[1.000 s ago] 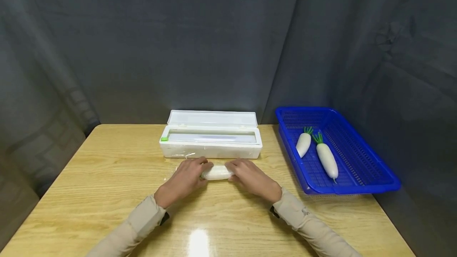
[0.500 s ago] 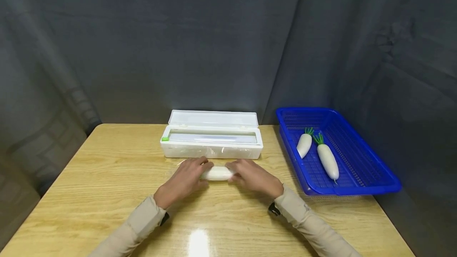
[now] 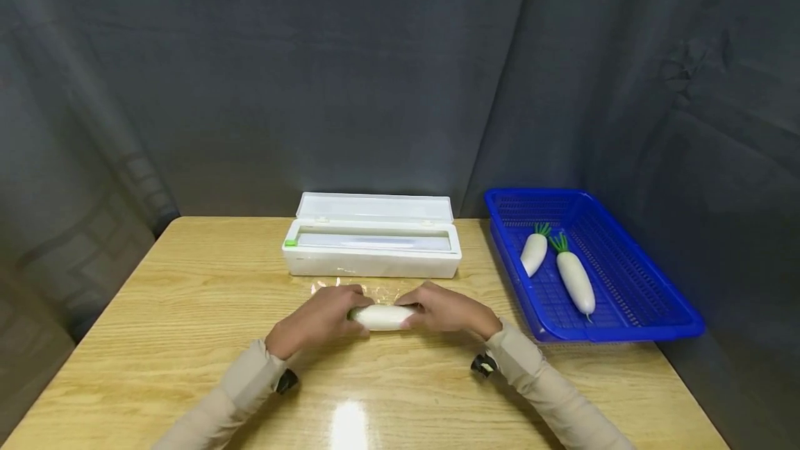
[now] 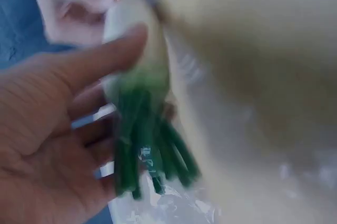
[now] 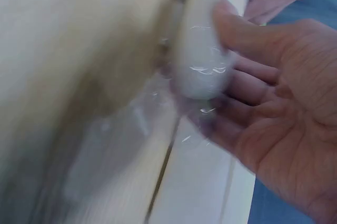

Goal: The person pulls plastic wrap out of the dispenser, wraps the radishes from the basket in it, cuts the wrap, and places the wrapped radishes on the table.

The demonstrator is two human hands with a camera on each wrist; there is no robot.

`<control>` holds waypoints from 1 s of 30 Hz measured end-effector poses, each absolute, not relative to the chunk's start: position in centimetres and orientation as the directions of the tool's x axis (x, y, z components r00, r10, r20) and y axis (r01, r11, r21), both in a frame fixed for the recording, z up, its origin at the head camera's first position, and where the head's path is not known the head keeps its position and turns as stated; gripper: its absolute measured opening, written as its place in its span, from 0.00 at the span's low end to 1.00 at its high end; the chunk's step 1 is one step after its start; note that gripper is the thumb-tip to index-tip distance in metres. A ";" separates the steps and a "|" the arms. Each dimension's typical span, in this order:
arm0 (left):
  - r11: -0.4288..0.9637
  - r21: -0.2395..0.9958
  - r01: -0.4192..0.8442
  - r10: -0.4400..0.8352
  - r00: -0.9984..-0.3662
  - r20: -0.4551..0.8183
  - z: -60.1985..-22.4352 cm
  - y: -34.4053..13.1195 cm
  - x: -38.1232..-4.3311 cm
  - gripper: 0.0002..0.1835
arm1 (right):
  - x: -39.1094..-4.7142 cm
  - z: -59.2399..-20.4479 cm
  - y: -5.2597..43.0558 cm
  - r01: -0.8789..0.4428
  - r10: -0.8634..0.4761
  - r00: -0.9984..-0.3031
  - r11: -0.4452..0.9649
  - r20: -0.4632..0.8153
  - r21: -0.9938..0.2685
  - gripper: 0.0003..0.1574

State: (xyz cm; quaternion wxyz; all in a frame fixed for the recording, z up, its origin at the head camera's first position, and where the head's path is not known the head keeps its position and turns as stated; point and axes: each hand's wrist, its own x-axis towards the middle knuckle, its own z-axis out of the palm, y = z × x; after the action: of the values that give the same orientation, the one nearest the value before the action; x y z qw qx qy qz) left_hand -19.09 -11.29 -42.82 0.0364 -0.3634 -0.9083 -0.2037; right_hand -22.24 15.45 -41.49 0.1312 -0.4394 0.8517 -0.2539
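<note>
A white radish [image 3: 382,318] with green stalks [image 4: 142,145] lies crosswise between my two hands in the head view, close over the table. My left hand [image 3: 328,314] grips its leafy end, thumb on one side and fingers on the other. Toward the rounded end, my right hand [image 3: 444,311] holds it the same way, as the right wrist view shows. Shiny clear plastic wrap [image 5: 202,69] covers that end. More of the plastic wrap [image 3: 381,293] stretches behind the radish toward a white wrap dispenser box [image 3: 375,264], whose lid [image 3: 375,207] stands raised.
Inside the dispenser lies a white roll [image 3: 375,242], and a green slider [image 3: 290,243] sits at its left end. To the right stands a blue basket [image 3: 625,332] with two more radishes [image 3: 576,283]. A dark curtain [image 3: 375,89] hangs behind the wooden table [image 3: 187,311].
Both hands have drawn the radish a little toward me, away from the dispenser. A glossy strip of wrap now shows between the radish and the box.
</note>
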 end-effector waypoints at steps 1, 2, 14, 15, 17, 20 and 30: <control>0.649 0.374 0.662 0.647 -0.739 0.187 -42.9 -11.4 -18.9 0.20 | -22.1 -41.6 15.5 -0.682 -0.820 -0.573 0.480 -0.004 -0.552 0.14; 0.644 0.403 0.650 0.648 -0.744 0.165 -43.1 -11.5 -18.8 0.20 | -21.9 -41.6 15.5 -0.684 -0.823 -0.568 0.477 -0.007 -0.553 0.14; 0.633 0.461 0.622 0.629 -0.760 0.162 -43.3 -11.3 -18.7 0.18 | -20.4 -41.3 15.5 -0.697 -0.777 -0.629 0.559 0.008 -0.450 0.15; 0.636 0.456 0.623 0.629 -0.760 0.162 -43.3 -11.3 -18.7 0.17 | -20.1 -41.2 15.5 -0.707 -0.773 -0.634 0.567 0.024 -0.422 0.17; 0.644 0.440 0.625 0.628 -0.761 0.161 -43.2 -11.3 -18.6 0.17 | -19.7 -41.2 15.4 -0.735 -0.771 -0.633 0.573 0.067 -0.363 0.19; 0.654 0.411 0.635 0.630 -0.758 0.168 -42.9 -11.4 -18.6 0.18 | -19.1 -41.1 15.0 -0.780 -0.779 -0.614 0.573 0.129 -0.253 0.24; 0.686 0.254 0.682 0.626 -0.731 0.271 -42.8 -10.8 -18.3 0.14 | -18.4 -43.0 13.7 -0.817 -0.822 -0.490 0.549 0.291 0.175 0.17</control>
State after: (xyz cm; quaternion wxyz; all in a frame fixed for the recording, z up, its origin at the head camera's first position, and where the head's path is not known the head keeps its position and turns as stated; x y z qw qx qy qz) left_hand -18.33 -10.80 -42.83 0.0812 -0.3576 -0.9145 -0.1707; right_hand -18.45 13.73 -42.96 -0.1724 -0.4747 0.8631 0.0065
